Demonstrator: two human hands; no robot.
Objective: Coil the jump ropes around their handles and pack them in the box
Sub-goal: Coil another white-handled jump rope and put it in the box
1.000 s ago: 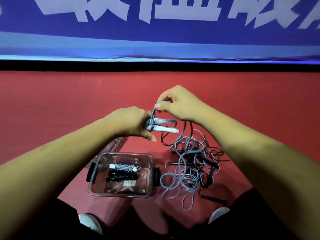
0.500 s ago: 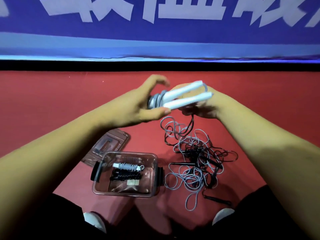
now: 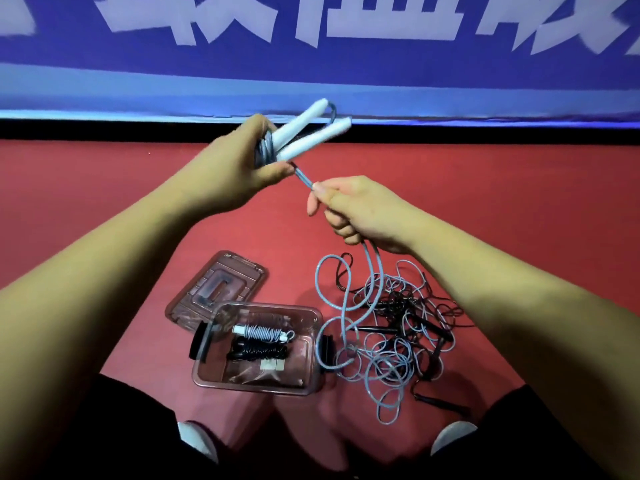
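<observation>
Box [image 3: 252, 388] of clear plastic sits nearest, holding a white coiled rope [image 3: 261, 332] and a black coiled rope [image 3: 256, 351]. A loose tangle [image 3: 391, 344] of grey and black ropes lies beside it. Above, the right hand [image 3: 360, 213] pinches the grey cord [image 3: 303, 176], which runs taut to the left hand [image 3: 239, 168]. That hand grips the white handles [image 3: 308, 133] at their wound base.

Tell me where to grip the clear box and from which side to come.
Grip the clear box by its two black end grips, the left grip and the right grip, coming in from each short end. They jut out from smooth walls. The grey rope loops against the right one, so probably clear it first.
</observation>
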